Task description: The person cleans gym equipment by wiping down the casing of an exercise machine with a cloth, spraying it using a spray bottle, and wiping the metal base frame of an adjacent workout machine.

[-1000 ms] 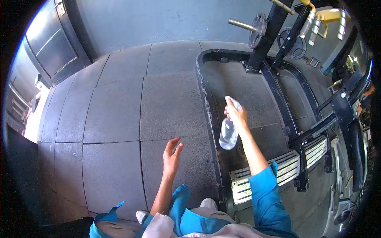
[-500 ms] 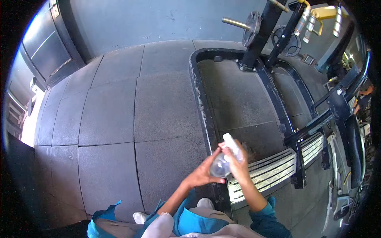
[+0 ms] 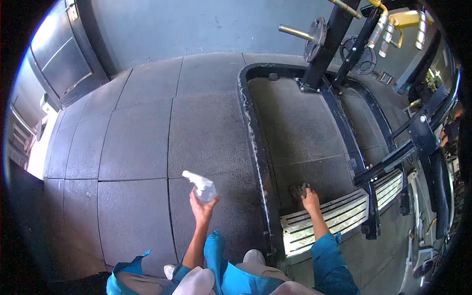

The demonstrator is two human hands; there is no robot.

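My left hand (image 3: 202, 209) is wrapped round a clear spray bottle (image 3: 204, 191) with a white trigger head, held tilted over the floor mats, left of the machine's frame. Inside the black frame (image 3: 256, 157), my right hand (image 3: 310, 200) reaches down behind the step plate. Its fingers are closed on a crumpled dark grey cloth (image 3: 298, 191), which lies low against the dark floor and is hard to make out. The slotted metal step plate (image 3: 324, 221) is just below my right wrist.
A black upright (image 3: 322, 49) with weight plates (image 3: 315, 39) rises at the back. Machine arms (image 3: 418, 132) stand at the right. A grey wall (image 3: 167, 29) and a dark door (image 3: 64, 59) bound the far side. Rubber mats (image 3: 132, 142) cover the floor.
Both hands were together on the spray bottle. My left hand has carried it left, while my right hand has let go of it and moved down to the cloth.
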